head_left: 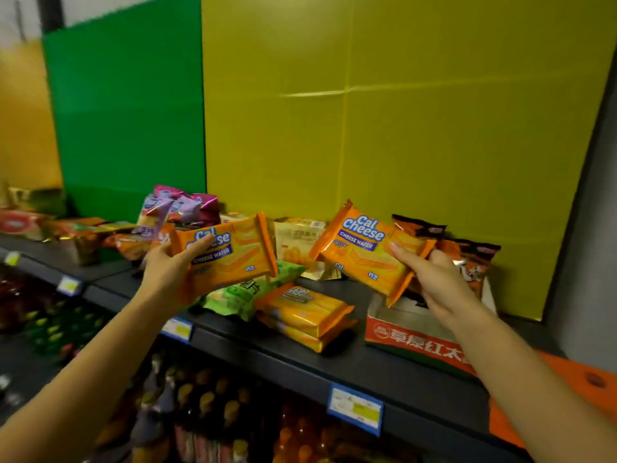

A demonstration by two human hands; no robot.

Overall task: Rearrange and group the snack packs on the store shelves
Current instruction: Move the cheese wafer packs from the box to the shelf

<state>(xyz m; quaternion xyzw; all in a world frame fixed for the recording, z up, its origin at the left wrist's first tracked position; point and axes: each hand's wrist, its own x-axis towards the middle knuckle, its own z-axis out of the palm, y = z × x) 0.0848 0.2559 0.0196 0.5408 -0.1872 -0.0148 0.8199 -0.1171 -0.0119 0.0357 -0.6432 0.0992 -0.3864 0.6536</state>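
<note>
labels: left pack (233,259) and right pack (364,252), both orange, both read "Cal Cheese / CHEESE WAFER"
left hand (167,265): raised above shelf (334,359), thumb across the front, fingers wrapped behind, grasping left pack
right hand (434,279): pinching right pack's right end
axes: left pack long axis rises rightward, right pack's slopes down rightward, print faces camera
stack (303,312): more Cal Cheese, flat on shelf beside green pack (240,295)

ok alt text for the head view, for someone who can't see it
The left hand grips one orange Cal Cheese pack, the right hand a second Cal Cheese pack, above a dark shelf where matching packs lie stacked beside a green pack.
</note>
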